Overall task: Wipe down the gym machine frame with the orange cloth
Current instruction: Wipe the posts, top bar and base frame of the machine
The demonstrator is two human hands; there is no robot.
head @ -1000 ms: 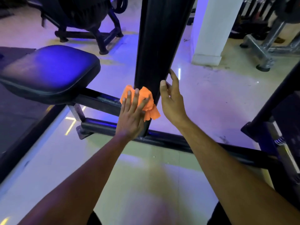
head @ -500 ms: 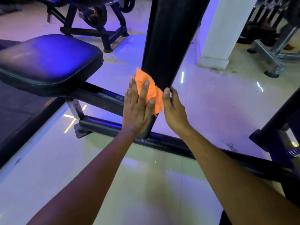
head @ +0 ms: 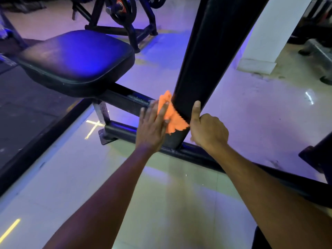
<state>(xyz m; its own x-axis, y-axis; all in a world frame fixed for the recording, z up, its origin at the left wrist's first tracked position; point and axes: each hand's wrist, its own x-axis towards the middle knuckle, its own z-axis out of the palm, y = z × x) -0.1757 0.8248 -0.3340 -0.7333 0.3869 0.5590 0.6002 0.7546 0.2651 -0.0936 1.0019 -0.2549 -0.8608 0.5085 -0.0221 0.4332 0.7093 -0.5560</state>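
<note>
A thick black upright post (head: 210, 56) of the gym machine frame rises from a black floor rail (head: 251, 169). The orange cloth (head: 170, 114) is bunched against the post's lower left side. My left hand (head: 152, 128) presses it flat there with straight fingers. My right hand (head: 206, 130) grips the post's right edge just above its foot, thumb up along the front and fingers wrapped behind, out of sight.
A black padded seat (head: 77, 58) sits to the left on a horizontal bar (head: 125, 99). A white pillar (head: 265, 36) stands behind on the right. Other machines stand at the back (head: 122, 13) and far right (head: 316, 155). Glossy tiled floor lies below.
Both hands and the cloth have stayed low on the post. My right hand went from an open touch to a grip round the post's edge. The view shifted closer.
</note>
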